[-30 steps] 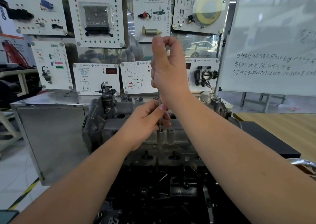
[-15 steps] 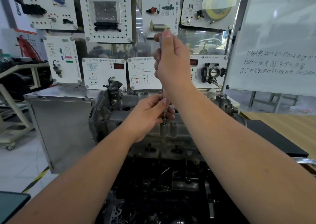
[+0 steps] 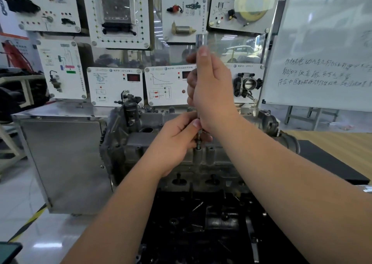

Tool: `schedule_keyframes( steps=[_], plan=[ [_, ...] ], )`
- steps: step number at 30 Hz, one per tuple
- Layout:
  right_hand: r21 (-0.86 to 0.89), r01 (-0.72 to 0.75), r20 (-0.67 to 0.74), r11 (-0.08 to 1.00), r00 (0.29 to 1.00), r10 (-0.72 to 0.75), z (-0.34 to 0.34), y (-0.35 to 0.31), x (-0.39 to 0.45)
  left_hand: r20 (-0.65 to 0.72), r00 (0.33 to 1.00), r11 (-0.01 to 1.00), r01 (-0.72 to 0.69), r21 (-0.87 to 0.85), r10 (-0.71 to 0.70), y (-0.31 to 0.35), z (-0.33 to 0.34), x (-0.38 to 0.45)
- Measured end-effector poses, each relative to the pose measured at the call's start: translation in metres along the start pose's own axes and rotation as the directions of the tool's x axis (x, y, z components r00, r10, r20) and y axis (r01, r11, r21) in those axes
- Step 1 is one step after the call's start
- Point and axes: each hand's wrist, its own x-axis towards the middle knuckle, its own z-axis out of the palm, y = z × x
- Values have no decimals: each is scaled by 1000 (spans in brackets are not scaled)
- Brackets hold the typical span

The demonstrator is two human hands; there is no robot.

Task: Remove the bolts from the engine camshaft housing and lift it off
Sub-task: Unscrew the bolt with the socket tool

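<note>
Left hand (image 3: pixel 175 140) fingers pinch tool shaft (image 3: pixel 199 140) over bolt hole; right hand (image 3: pixel 211 88) grips handle.

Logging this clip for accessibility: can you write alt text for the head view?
A person's right hand grips the top of a long thin metal driver tool standing upright on a bolt in the grey cast-metal camshaft housing, while the left hand pinches its lower shaft.

Grey cast camshaft housing (image 3: pixel 161 142) seated across the engine top near its far edge, a slim bolt (image 3: pixel 198 140) standing upright in a raised boss at mid-housing, a long upright socket tool (image 3: pixel 202 40) engaged above it.
</note>
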Motion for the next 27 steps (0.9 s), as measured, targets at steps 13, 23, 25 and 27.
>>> schedule_keyframes(
  steps=[13,23,25,27],
  plan=[
    [-260,69,12,963,998,-68,-16,20,-18,46,999,998,-4,-67,7,6,3,5],
    [-507,143,130,850,988,-89,-37,20,-31,-99,992,996,-73,47,77,8,9,0],
    [-501,139,120,854,989,-90,-35,13,-26,-123,987,992,-96,77,105,6,11,1],
    [-490,103,125,866,991,-47,-34,8,-23,-137,983,990,-114,87,125,5,13,1]
  ],
)
